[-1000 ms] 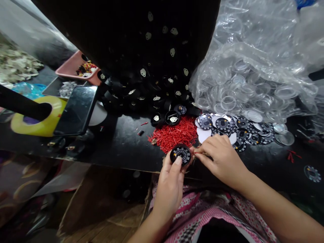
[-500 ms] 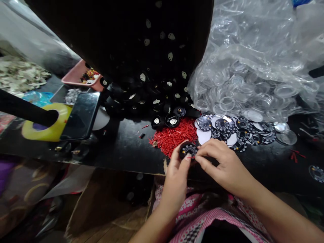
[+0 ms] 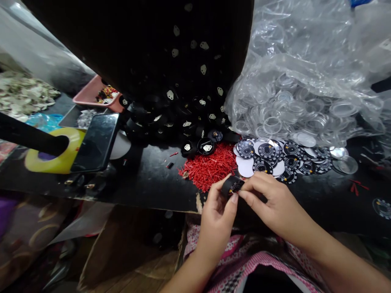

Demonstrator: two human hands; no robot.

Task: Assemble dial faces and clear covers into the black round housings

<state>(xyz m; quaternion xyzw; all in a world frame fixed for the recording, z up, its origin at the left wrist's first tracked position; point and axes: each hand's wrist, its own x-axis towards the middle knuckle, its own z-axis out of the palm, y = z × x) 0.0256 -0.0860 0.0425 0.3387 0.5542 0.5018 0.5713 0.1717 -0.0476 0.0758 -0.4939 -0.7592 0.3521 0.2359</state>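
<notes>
My left hand [image 3: 218, 213] grips a small round black gauge [image 3: 228, 185] between thumb and fingers. The gauge is tilted, its printed dial turned toward my right hand. My right hand [image 3: 269, 195] is pinched closed at the dial's edge; the red needle seen at its fingertips is now mostly hidden. Just beyond the hands lies a heap of red needles [image 3: 210, 167]. Black dial discs [image 3: 267, 150] with white marks and several plain white discs [image 3: 245, 167] spread out to the right. Two open black gauge cups [image 3: 206, 145] with white plates inside stand behind the red heap.
A big plastic bag [image 3: 293, 73] of clear round covers [image 3: 271, 124] stands back right. Many black cups with white plates [image 3: 170, 95] fill the dark back middle. To the left are a phone [image 3: 96, 142], a yellow tape roll [image 3: 35, 156] and a pink tray [image 3: 88, 95].
The gauge has tipped from facing up to a steeper tilt and moved slightly right and down with my left hand. The red needle at my right fingertips is less visible.
</notes>
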